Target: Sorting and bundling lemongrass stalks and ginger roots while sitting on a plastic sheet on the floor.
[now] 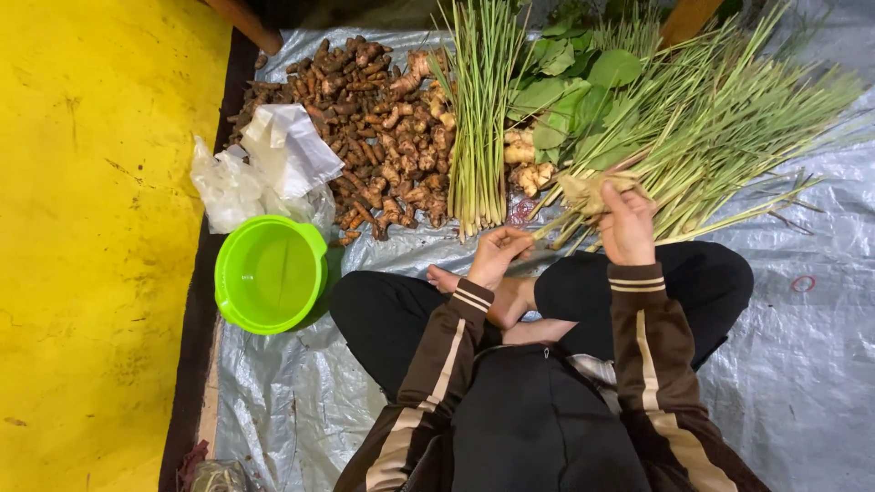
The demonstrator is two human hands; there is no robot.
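While my right hand [627, 223] clenches the lemongrass bundle [583, 196] at one o'clock, I'd keep stalk ends level as my half-curled, seemingly empty left hand [497, 255] steadies below.

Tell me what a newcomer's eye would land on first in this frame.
Probably the bright lime-green plastic bowl at left on the silver tarp, beside the vivid yellow floor. Next come the brown heap of knobbly roots and the long green stalks fanned along the top. At centre, the right hand grips a bundle of stalks while the left hand is at their cut ends.
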